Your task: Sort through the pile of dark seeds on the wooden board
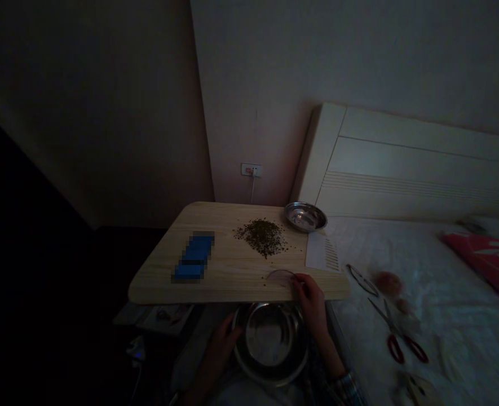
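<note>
My left hand [222, 341] grips the left rim of a shiny metal bowl [270, 375], held just below the front edge of the wooden table [228, 290]. In my right hand [310, 301] is a thin, curved, see-through piece [281, 272], pinched at its right end. Its curved edge touches or hovers close over the tabletop, and a few loose dark bits lie beside it. Farther back spreads a pile of small greenish-brown grains [264, 237], too small to name exactly. The bowl's inside looks dark and reflective.
A second metal bowl [305, 216] stands at the table's back right corner, by a white slotted card [322, 252]. A blurred blue object [194, 256] lies at left. On the bed [464, 316] are scissors [395, 332] and a dark-rimmed narrow item [362, 280].
</note>
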Demonstrator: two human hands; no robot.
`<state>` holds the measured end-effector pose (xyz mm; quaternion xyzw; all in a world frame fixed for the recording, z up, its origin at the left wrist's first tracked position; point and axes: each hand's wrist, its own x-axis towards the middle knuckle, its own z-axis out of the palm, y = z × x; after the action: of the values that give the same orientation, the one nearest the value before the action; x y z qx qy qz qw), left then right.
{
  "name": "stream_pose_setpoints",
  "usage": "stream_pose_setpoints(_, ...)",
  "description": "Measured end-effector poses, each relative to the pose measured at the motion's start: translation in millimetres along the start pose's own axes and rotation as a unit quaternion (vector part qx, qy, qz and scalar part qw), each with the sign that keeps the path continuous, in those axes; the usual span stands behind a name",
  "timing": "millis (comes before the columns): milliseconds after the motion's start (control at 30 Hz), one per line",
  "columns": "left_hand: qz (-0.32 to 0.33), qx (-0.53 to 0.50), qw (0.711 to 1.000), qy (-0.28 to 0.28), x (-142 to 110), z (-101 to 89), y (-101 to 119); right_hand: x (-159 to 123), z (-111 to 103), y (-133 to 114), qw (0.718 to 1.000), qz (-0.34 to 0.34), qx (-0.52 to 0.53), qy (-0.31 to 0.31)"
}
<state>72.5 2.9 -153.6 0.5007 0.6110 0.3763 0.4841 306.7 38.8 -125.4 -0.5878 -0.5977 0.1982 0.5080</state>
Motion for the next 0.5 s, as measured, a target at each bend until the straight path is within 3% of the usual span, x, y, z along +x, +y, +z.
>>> stream_pose_setpoints(500,0.013,0.005,1.0,-0.016,-3.3,-1.2,1.9,-1.2,-7.2,0.4,0.996,-0.042,0.019,-0.079)
